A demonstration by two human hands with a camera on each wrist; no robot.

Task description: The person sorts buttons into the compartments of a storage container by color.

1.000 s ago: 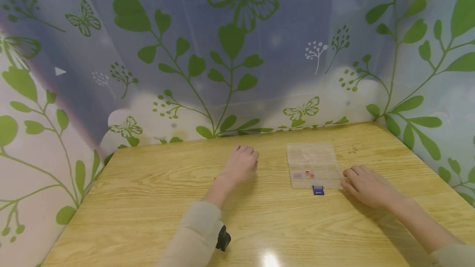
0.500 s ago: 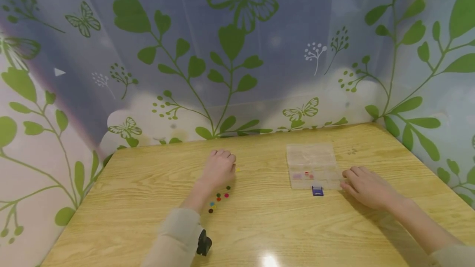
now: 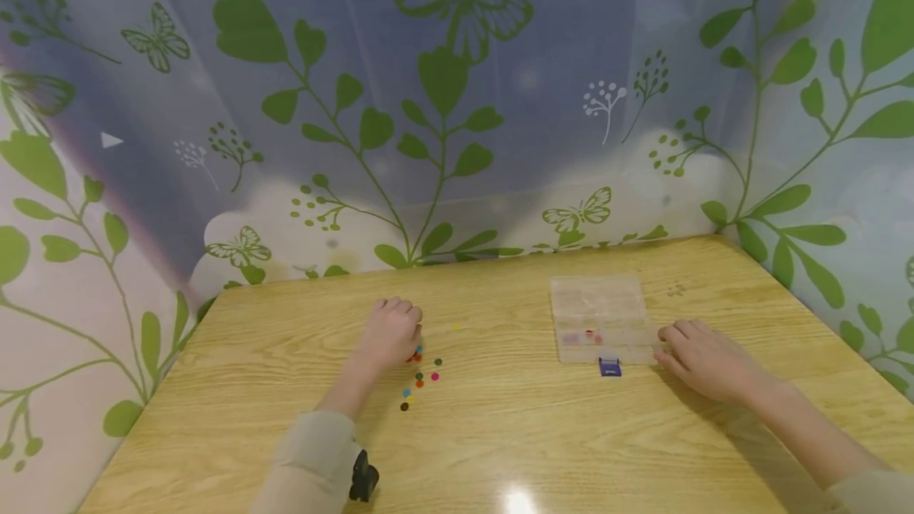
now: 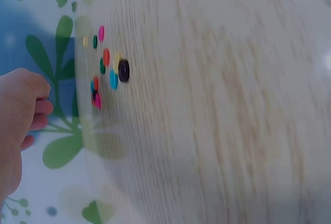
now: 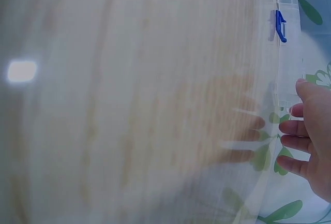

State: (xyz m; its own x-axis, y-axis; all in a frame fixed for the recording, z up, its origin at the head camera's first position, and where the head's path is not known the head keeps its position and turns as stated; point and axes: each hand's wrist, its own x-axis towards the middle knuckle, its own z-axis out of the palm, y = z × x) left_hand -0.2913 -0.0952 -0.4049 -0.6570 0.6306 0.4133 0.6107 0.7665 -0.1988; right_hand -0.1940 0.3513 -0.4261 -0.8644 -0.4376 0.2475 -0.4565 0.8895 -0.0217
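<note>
On the left side of the table, my left hand is over a scatter of small round button-like pieces in several colours. Its fingers curl loosely, and the left wrist view shows nothing between them. That view has the button-like pieces lying apart from the hand. A clear plastic compartment box lies with its lid back, a few pink, red and purple bits inside. My right hand is at the box's right edge with fingers extended, holding nothing. Whether it touches the box is unclear.
A blue latch sticks out from the box's front edge. One yellow piece lies apart from the group. Faint small bits lie behind my right hand. A patterned curtain borders the table's back.
My left hand has moved left, from between the box and the pieces to over the group, uncovering several coloured pieces. My right hand and the box have stayed put.
</note>
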